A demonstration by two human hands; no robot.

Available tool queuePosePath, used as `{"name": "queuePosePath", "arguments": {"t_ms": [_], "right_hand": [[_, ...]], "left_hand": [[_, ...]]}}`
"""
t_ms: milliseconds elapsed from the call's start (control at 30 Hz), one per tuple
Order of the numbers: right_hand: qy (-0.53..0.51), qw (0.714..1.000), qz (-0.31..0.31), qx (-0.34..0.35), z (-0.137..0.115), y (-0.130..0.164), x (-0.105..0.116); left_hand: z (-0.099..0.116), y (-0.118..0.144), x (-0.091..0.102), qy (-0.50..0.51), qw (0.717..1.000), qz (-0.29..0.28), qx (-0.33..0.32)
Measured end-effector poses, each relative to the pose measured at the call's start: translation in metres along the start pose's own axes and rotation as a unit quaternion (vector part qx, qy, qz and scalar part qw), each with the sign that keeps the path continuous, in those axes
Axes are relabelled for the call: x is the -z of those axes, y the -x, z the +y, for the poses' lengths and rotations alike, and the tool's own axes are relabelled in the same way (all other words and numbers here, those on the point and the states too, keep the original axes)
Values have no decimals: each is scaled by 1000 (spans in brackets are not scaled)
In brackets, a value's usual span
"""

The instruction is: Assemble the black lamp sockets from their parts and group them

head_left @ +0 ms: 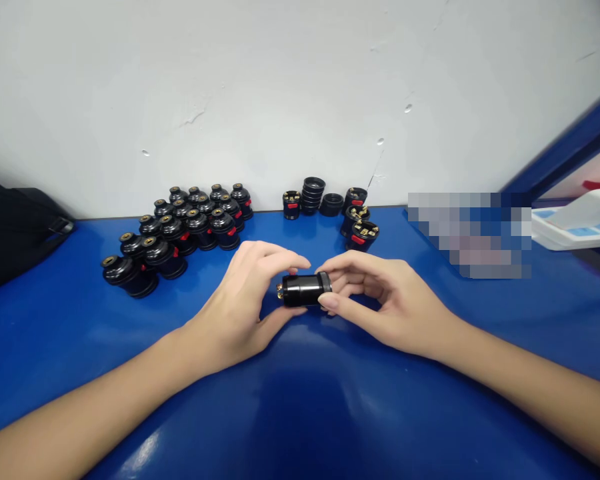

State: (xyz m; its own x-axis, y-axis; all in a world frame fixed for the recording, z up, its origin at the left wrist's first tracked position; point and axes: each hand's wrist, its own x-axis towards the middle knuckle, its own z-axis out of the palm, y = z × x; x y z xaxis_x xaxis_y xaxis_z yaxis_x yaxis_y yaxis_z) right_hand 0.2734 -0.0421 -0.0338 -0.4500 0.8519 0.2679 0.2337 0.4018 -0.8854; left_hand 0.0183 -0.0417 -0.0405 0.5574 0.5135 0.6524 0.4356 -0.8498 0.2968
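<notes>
A black lamp socket lies sideways between my hands, its brass terminals pointing left. A ribbed black ring sits around its right end. My right hand pinches that ringed end between thumb and fingers. Curved around the socket from the left, my left hand has its thumb at the lower side and its fingers at the upper side. A bit of red switch shows under the left fingers. How firmly the left fingers press is hard to see.
Black capped sockets with red switches stand in rows at the back left. Behind my hands are a stack of black rings and open sockets. A black bag lies left; a white tray is at right.
</notes>
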Motion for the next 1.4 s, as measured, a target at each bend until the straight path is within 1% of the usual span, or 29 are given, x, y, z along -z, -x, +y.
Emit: {"name": "queuePosePath", "arguments": {"t_ms": [67, 167, 200, 267, 367, 467, 600, 667, 700, 767, 867, 933, 1033, 1167, 1267, 1333, 1400], "right_hand": [[3, 1000, 2, -2, 0, 0, 0], [1, 1000, 0, -4, 0, 0, -1], [0, 1000, -1, -3, 0, 0, -1], [-2, 1000, -3, 1, 1, 0, -1], [-4, 1000, -2, 1, 1, 0, -1], [-1, 1000, 6, -4, 1, 0, 0], [-3, 1000, 2, -4, 1, 0, 0], [-5, 1000, -4, -2, 1, 0, 0], [-3, 1000, -4, -1, 1, 0, 0], [3, 1000, -2, 0, 1, -1, 0], [1, 1000, -6, 5, 1, -1, 0], [-6, 1000, -12, 8, 1, -1, 0], [-10, 1000, -14, 11, 2, -1, -1], [-9, 1000, -14, 13, 2, -1, -1], [-5, 1000, -7, 10, 2, -2, -1], [-4, 1000, -4, 10, 2, -2, -1], [-5, 1000, -6, 12, 3, -2, 0]], "left_hand": [[2, 0, 1, 0, 999, -21, 44], [4, 0, 2, 18, 990, -70, 124], [5, 1, 2, 23, 986, -84, 140], [5, 2, 3, 29, 983, -97, 153], [4, 4, 2, 50, 985, -84, 144], [1, 5, 0, 67, 989, -51, 122], [-4, 4, -2, 58, 998, 0, 34], [-5, 3, -3, 50, 999, 11, 2], [-5, 3, -3, 46, 999, 9, 0], [-4, 2, -2, 43, 999, -9, 25], [1, 2, 1, 66, 990, -71, 105], [4, 1, 4, 77, 981, -106, 145], [6, 0, 6, 70, 977, -123, 157], [5, 1, 5, 83, 980, -110, 140], [3, 4, 2, 85, 986, -80, 117], [1, 4, 1, 70, 993, -48, 84], [-1, 3, -1, 46, 998, -14, 37]]}}
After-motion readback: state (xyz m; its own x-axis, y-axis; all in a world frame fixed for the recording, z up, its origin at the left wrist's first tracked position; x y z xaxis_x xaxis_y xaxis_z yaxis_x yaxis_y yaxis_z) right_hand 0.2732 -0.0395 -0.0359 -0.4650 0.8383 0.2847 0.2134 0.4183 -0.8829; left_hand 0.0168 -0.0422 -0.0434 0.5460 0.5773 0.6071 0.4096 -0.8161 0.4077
